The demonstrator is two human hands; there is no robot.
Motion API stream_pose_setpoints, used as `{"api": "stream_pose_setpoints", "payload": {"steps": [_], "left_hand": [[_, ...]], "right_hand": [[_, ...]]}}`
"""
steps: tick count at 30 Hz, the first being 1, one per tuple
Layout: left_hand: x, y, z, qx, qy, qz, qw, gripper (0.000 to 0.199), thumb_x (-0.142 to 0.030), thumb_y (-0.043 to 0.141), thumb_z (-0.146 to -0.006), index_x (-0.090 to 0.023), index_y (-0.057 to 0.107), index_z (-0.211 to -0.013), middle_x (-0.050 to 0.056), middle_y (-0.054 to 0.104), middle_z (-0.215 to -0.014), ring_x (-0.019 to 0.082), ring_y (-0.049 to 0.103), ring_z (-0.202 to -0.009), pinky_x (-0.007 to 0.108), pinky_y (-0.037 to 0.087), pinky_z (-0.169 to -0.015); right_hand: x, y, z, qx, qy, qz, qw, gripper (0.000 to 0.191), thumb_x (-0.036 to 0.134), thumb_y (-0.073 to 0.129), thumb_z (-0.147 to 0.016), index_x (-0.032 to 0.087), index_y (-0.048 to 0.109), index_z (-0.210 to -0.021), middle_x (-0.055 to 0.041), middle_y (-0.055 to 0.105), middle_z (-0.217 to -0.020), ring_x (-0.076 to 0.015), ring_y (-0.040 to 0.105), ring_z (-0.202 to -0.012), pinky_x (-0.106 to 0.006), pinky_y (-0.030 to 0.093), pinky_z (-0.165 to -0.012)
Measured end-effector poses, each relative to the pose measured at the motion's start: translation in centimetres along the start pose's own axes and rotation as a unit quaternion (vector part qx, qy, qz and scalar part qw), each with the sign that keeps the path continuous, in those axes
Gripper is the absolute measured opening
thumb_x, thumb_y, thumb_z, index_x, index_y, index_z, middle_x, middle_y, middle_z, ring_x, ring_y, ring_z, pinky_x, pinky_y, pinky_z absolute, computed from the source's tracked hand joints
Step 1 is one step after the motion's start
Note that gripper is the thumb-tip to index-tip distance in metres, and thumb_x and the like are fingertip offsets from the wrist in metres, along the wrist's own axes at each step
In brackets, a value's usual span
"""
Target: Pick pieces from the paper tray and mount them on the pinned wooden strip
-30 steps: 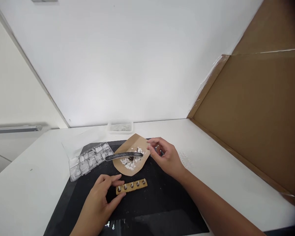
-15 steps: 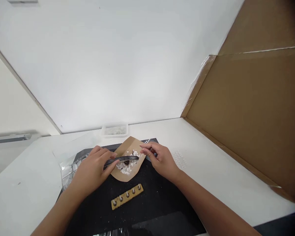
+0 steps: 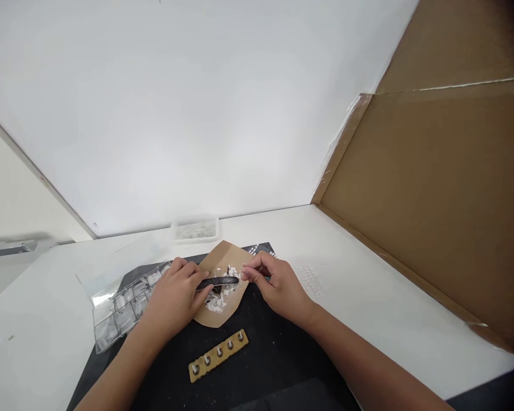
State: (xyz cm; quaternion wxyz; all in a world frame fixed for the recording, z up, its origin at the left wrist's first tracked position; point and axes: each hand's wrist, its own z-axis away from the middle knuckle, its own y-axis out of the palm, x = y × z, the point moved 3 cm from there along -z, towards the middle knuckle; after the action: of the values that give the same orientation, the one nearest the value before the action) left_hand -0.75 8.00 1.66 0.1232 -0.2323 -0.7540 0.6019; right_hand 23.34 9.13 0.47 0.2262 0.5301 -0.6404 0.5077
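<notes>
My left hand (image 3: pixel 177 291) pinches a dark curved strip (image 3: pixel 223 281) between thumb and fingers, its free end reaching right over a brown paper sheet (image 3: pixel 223 251). White chips (image 3: pixel 217 302) and a small dark clump lie on the paper. At the strip's right end, my right hand (image 3: pixel 278 285) has thumb and fingertips pressed together; anything between them is too small to make out. Nearer to me, a yellow-brown bar (image 3: pixel 218 355) with several white-tipped pegs in round holes lies on the black mat (image 3: pixel 265 365).
A clear compartment box (image 3: pixel 120 308) with small bags sits left of my left hand. Behind the paper stands a translucent tray (image 3: pixel 196 230). Small white pieces (image 3: pixel 310 279) lie on the white table right of my right hand. Cardboard panels (image 3: pixel 432 200) rise at the right.
The view has shifted slightly, showing more of the compartment box. My right hand's fingertips have closed together and come down to the strip's end. My left hand still holds the strip.
</notes>
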Motion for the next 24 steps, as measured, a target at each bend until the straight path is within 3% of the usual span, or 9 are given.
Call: {"api": "stream_pose_setpoints", "payload": {"steps": [6, 11, 15, 19, 21, 24], "left_hand": [[-0.1, 0.6, -0.3, 0.013, 0.004, 0.011, 1.0, 0.023, -0.035, 0.064, -0.1, -0.021, 0.078, -0.113, 0.008, 0.073, -0.097, 0.03, 0.055, -0.1, 0.045, 0.05, -0.09], [-0.1, 0.3, 0.0, -0.022, 0.008, 0.038, 0.999, 0.022, -0.031, 0.059, -0.103, -0.023, 0.075, -0.114, 0.008, 0.07, -0.098, 0.029, 0.056, -0.099, 0.043, 0.05, -0.087], [-0.5, -0.6, 0.1, -0.055, -0.006, 0.121, 0.991, 0.028, -0.034, 0.045, -0.109, -0.022, 0.069, -0.116, 0.008, 0.064, -0.105, 0.026, 0.06, -0.098, 0.038, 0.05, -0.084], [-0.9, -1.7, 0.5, -0.06, -0.02, 0.223, 0.973, 0.029, -0.035, 0.038, -0.11, -0.022, 0.064, -0.11, 0.007, 0.06, -0.108, 0.022, 0.062, -0.098, 0.036, 0.05, -0.088], [-1.2, -2.0, 0.8, -0.05, -0.025, 0.262, 0.963, 0.03, -0.034, 0.036, -0.111, -0.023, 0.064, -0.108, 0.006, 0.062, -0.102, 0.022, 0.063, -0.099, 0.036, 0.049, -0.091], [-1.5, -2.0, 1.2, -0.032, -0.039, 0.318, 0.947, 0.03, -0.036, 0.038, -0.111, -0.025, 0.063, -0.123, 0.002, 0.065, -0.084, 0.024, 0.064, -0.1, 0.036, 0.049, -0.093]], "right_hand": [[-0.9, 0.2, -0.2, -0.003, 0.049, -0.078, 0.996, 0.016, 0.039, 0.059, -0.103, 0.024, 0.064, -0.104, -0.0027, 0.078, -0.091, -0.0178, 0.069, -0.077, -0.031, 0.054, -0.067], [-1.7, 0.6, -0.3, 0.015, 0.076, -0.105, 0.991, 0.024, 0.04, 0.057, -0.103, 0.025, 0.07, -0.116, -0.0037, 0.078, -0.094, -0.0162, 0.066, -0.07, -0.03, 0.055, -0.063], [-1.9, 0.6, -0.4, 0.014, 0.074, -0.098, 0.992, 0.024, 0.041, 0.06, -0.101, 0.024, 0.073, -0.112, -0.0041, 0.079, -0.095, -0.0166, 0.067, -0.07, -0.03, 0.056, -0.064], [-1.7, 0.8, -0.2, 0.029, 0.075, -0.091, 0.993, 0.021, 0.04, 0.061, -0.101, 0.023, 0.072, -0.103, -0.0031, 0.078, -0.093, -0.0134, 0.064, -0.058, -0.029, 0.055, -0.059], [-1.3, 1.0, 0.0, 0.036, 0.067, -0.078, 0.994, 0.021, 0.04, 0.059, -0.102, 0.023, 0.069, -0.097, -0.0021, 0.077, -0.092, -0.0116, 0.06, -0.053, -0.028, 0.053, -0.055], [-0.3, 1.3, 0.3, 0.014, 0.025, -0.051, 0.998, 0.021, 0.039, 0.056, -0.105, 0.023, 0.064, -0.093, -0.0018, 0.074, -0.089, -0.0128, 0.062, -0.058, -0.027, 0.052, -0.055]]}}
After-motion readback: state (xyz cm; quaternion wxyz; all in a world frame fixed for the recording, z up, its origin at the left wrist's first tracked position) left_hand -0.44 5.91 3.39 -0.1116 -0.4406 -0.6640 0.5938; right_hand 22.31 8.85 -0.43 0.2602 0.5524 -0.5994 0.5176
